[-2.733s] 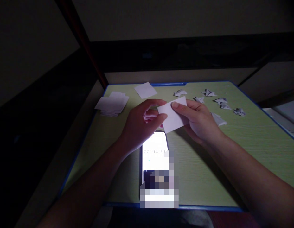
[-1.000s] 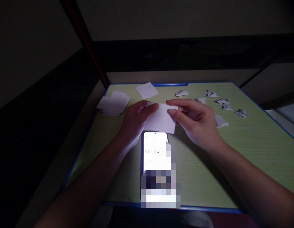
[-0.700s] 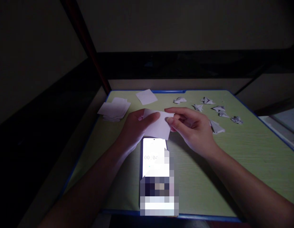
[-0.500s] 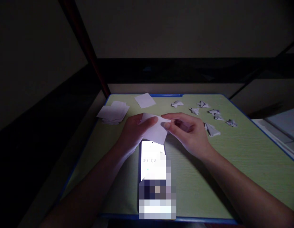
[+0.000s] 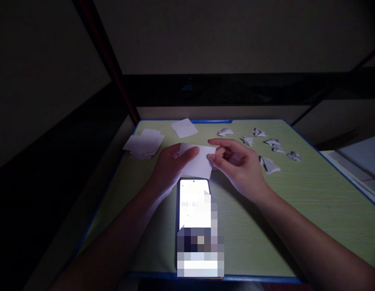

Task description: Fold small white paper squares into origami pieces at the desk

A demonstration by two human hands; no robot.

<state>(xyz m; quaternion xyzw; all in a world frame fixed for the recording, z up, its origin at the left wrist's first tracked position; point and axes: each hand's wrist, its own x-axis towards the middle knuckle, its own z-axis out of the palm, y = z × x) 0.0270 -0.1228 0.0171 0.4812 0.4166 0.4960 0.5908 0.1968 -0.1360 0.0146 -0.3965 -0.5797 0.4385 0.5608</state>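
Between my two hands is a small white sheet of paper [image 5: 197, 165], held up above the table just past the top end of a phone. My left hand [image 5: 172, 163] grips its left side, thumb lying across the face and the other fingers hidden behind. On the right edge, my right hand [image 5: 239, 163] pinches the sheet between thumb and fingers, with the index finger raised and stretched out above the paper. The lit phone [image 5: 193, 210] lies below the sheet and shows timer digits; its lower part is pixelated.
A stack of white paper squares [image 5: 145, 144] lies at the table's left, and a single square [image 5: 184, 128] at the back. Several folded paper pieces [image 5: 269, 165] are scattered at the right. The green table [image 5: 311, 210] has a blue rim. Pale flat objects [image 5: 360, 161] stand beyond its right edge.
The sheet has turned slightly, so its lower edge now runs flatter and sits higher. My right index finger has lifted off the paper's top edge.
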